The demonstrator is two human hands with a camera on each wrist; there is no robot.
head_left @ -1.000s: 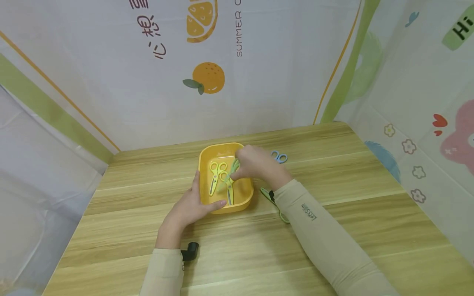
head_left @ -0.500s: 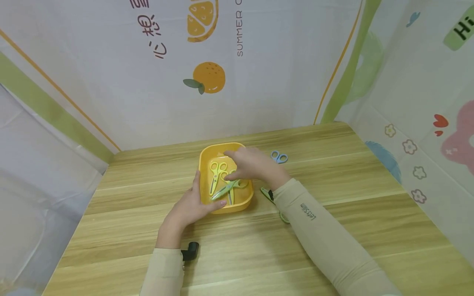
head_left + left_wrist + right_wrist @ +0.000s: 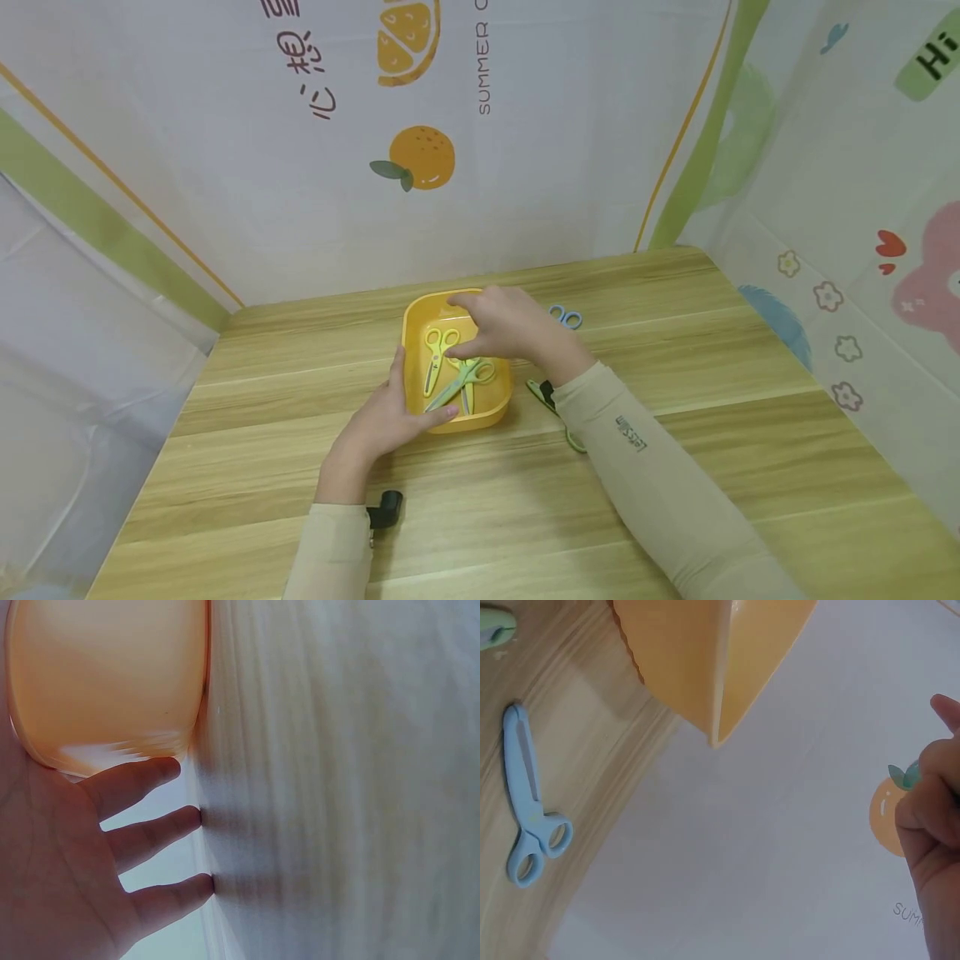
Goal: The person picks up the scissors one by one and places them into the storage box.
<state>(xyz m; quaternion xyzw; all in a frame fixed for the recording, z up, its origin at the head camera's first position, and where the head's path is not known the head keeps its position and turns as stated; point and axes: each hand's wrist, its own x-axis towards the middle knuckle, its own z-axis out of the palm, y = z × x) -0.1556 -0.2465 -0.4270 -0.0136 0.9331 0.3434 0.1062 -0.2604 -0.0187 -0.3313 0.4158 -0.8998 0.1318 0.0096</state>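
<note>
Head view: one yellow tray [image 3: 487,417], standing toward the far edge of the wood-grain table [image 3: 300,458].

Contents, three pairs: left yellow scissors [image 3: 435,360], along the tray's left side; right yellow scissors [image 3: 469,400], nearer its right side; crossing green scissors [image 3: 459,382], laid slantwise over the latter, tip toward the near left corner.

Outside, two pairs, both on the table: blue scissors [image 3: 529,812], off the tray's right side toward the table's far edge; loose green scissors [image 3: 539,392], beside the tray's near right corner, the middle hidden by the sleeve [image 3: 637,458].

Left hand [image 3: 390,421]: at the tray's near left corner, thumb along the near rim, other fingers straight and spread, one of them touching the tray wall.

Right hand [image 3: 513,325]: over the tray's right side, thumb and forefinger well parted with nothing between; remaining fingers appear curled, though the right wrist view crops them.

Progress, as judged from the layout: three pairs placed, crossing green scissors included; two remain outside, neither being held.
</note>
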